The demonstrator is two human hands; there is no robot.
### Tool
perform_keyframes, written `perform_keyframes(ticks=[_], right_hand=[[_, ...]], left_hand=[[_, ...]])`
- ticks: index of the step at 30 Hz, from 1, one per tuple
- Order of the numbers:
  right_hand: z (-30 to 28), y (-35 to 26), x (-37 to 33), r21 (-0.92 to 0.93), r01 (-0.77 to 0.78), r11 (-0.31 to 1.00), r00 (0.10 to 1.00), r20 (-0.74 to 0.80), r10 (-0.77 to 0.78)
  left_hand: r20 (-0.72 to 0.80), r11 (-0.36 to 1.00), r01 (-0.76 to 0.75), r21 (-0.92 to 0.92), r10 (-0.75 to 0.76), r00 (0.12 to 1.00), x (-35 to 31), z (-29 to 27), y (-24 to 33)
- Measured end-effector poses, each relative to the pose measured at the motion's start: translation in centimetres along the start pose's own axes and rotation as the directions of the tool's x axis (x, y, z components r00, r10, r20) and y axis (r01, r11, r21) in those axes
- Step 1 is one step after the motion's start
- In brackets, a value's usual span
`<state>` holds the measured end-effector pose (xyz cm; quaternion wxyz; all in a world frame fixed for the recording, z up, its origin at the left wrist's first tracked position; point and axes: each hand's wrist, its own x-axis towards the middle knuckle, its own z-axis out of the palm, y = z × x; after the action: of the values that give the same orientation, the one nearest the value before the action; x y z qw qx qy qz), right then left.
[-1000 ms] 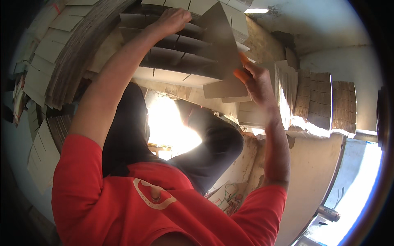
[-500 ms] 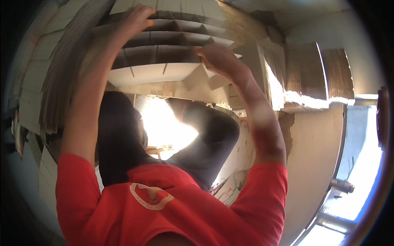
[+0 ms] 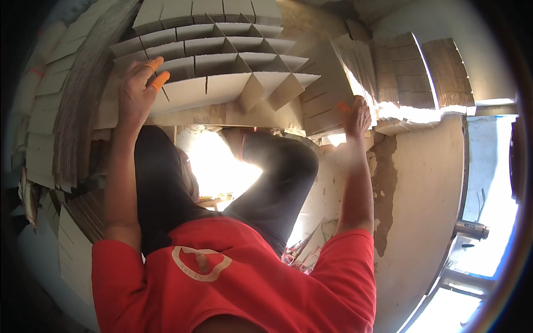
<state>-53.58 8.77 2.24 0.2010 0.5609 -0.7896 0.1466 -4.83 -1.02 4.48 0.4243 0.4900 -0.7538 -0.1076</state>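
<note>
A grid of slotted grey cardboard dividers (image 3: 216, 82) stands in front of me, long strips crossed by shorter ones, a few ends jutting out at its right. My left hand (image 3: 137, 91) is at the grid's near left corner, open, with orange covers on thumb and forefinger spread apart. Nothing shows between them. Off to the right, my right hand (image 3: 357, 117) is beside the near end of a stack of slotted cardboard strips (image 3: 322, 91). Its orange-covered thumb points toward the stack and stands apart from the other fingers. Whether it touches a strip is unclear.
More slotted cardboard (image 3: 208, 12) lies behind the grid. A tall stack of cardboard sheets (image 3: 91, 94) stands at the left. Further cardboard stacks (image 3: 402, 72) are at the far right, beside a pale surface with a dark, peeled patch (image 3: 384, 188). My bent legs are below the work surface (image 3: 222, 115).
My left hand has come down and left from the grid's far side to its near left corner. The right hand has left the grid's near right part for the stack at the right.
</note>
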Motion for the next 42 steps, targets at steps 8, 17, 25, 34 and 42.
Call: perform_keyframes(ticks=[8,17,25,34,42], right_hand=[[-4.0,-1.6,1.5,0.132,-0.248,0.960,0.967,-0.023,0.253],[-0.9,-1.8,1.5,0.495,-0.314,0.810,0.923,-0.040,0.382],[-8.7,-7.8,5.0,0.571,0.030,0.820,0.926,-0.324,0.192],[-12.4,-20.7,4.7,0.918,0.043,0.394,0.994,-0.001,-0.106],[-10.7,-22.9,4.6,0.872,0.006,0.490,0.960,0.132,-0.247]], left_hand=[[0.030,0.995,-0.086,0.055,0.084,0.996,-0.6,0.1,-0.3],[0.067,0.989,-0.140,0.039,0.137,0.988,-1.1,0.8,-0.2],[0.099,0.974,-0.202,0.098,0.192,0.976,-1.8,0.6,-0.6],[0.150,0.967,-0.251,-0.054,0.256,0.955,-1.6,2.1,-0.9],[0.090,0.966,-0.249,-0.063,0.254,0.963,-1.7,2.9,-1.1]])
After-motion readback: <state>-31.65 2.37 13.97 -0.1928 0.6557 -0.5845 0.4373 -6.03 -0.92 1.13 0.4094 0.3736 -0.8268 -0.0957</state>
